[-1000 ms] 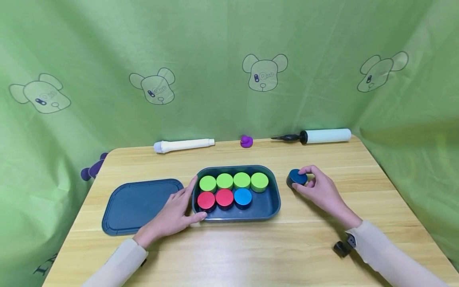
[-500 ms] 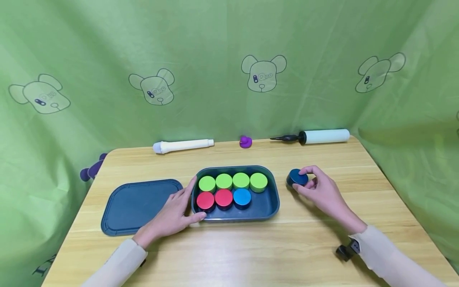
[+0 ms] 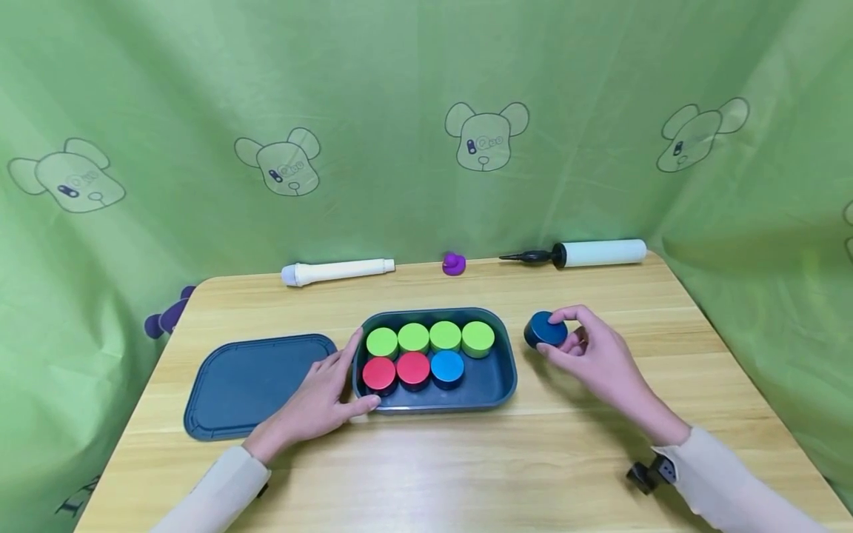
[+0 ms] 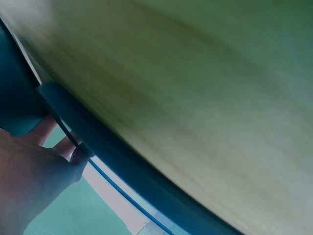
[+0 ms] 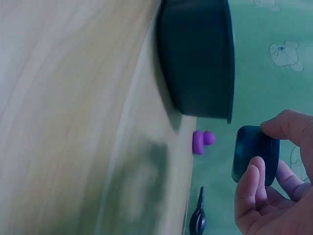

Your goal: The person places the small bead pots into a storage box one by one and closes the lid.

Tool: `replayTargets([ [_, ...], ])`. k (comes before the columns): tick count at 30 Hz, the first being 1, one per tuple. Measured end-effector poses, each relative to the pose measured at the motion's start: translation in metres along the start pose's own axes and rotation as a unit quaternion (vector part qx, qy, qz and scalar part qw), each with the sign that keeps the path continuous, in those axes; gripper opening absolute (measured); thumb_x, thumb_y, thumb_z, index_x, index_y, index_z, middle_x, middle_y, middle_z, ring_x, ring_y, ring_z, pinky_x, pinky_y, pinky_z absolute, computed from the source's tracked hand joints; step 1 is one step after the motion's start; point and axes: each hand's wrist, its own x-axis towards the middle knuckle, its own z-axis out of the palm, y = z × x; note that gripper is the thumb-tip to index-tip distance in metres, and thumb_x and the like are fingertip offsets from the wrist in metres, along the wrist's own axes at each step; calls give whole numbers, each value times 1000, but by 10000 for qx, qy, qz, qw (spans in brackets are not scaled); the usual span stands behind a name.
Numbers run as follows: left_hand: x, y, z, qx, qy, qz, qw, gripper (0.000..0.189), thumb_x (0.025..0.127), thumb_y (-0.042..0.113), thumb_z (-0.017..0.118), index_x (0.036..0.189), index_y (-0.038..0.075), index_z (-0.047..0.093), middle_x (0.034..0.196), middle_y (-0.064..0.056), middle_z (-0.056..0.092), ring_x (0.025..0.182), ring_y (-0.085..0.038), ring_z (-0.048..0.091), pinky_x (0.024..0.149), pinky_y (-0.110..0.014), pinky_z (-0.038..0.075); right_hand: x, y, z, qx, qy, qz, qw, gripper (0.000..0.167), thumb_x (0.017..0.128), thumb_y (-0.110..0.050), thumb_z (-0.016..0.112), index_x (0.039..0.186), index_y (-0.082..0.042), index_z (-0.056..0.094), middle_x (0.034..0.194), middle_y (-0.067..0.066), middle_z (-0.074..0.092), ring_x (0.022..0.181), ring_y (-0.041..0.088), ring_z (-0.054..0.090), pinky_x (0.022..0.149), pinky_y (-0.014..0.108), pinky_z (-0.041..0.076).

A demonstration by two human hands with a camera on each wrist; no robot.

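My right hand (image 3: 596,363) pinches a dark blue puck-shaped piece (image 3: 543,331) between thumb and fingers, right of a dark blue box (image 3: 489,392). The right wrist view shows this puck (image 5: 252,147) held off the table, tilted on edge. My left hand (image 3: 316,403) rests against the box's left end, fingers spread along the rim and thumb at the front corner. Inside the box, several green pucks (image 3: 445,335) form the back row. Two red pucks (image 3: 413,366) and a bright blue puck (image 3: 447,365) stand in front, with bare box floor to their right.
A matching dark blue lid (image 3: 253,385) lies left of the box, partly behind my left hand. Along the table's back edge are a white microphone-shaped object (image 3: 338,272), a purple duck (image 3: 454,264) and a hand pump (image 3: 593,253). A green curtain (image 3: 373,178) hangs behind.
My right hand has shifted slightly left with the dark blue puck, which now looks a little more tilted. My left hand stays at the box. The head view has drifted slightly.
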Motion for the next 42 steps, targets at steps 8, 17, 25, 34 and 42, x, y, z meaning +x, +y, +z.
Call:
replayTargets([
  [8, -1, 2, -1, 1, -5, -38, 10000, 111, 98, 71, 68, 178, 30, 3, 171, -15, 40, 154, -49, 36, 124, -69, 23, -4, -21, 4, 236, -62, -98, 9997, 42, 93, -17, 91, 125, -10, 64, 82, 6, 65, 73, 21, 62, 58, 28, 49],
  [17, -1, 1, 0, 3, -27, -63, 10000, 111, 98, 71, 68, 178, 30, 2, 172, -15, 40, 154, -49, 35, 124, -70, 22, -4, -30, 14, 407, -259, -15, 9988, 43, 93, -17, 90, 126, -10, 63, 87, 7, 67, 79, 25, 64, 63, 27, 53],
  [25, -1, 1, 0, -12, -12, -65, 10000, 112, 98, 72, 68, 178, 30, 2, 172, -14, 40, 155, -49, 35, 124, -70, 21, -3, -31, 29, 408, -324, -318, 9981, 42, 92, -19, 92, 123, -12, 64, 86, 3, 68, 77, 22, 65, 64, 27, 54],
  [34, -1, 1, 0, 22, 8, -38, 10000, 112, 98, 71, 69, 178, 31, 2, 171, -14, 42, 154, -48, 36, 124, -69, 22, -1, -36, 45, -108, -346, -571, 9977, 42, 90, -26, 94, 120, -20, 65, 78, 0, 58, 71, 20, 55, 61, 30, 45],
  [42, 0, 0, 1, 34, -11, -41, 10000, 112, 98, 73, 67, 178, 31, 1, 171, -14, 41, 155, -48, 35, 125, -69, 21, -3, -36, 53, -791, -346, -986, 9914, 44, 89, -30, 95, 118, -20, 64, 74, -3, 57, 63, 12, 53, 58, 30, 46],
])
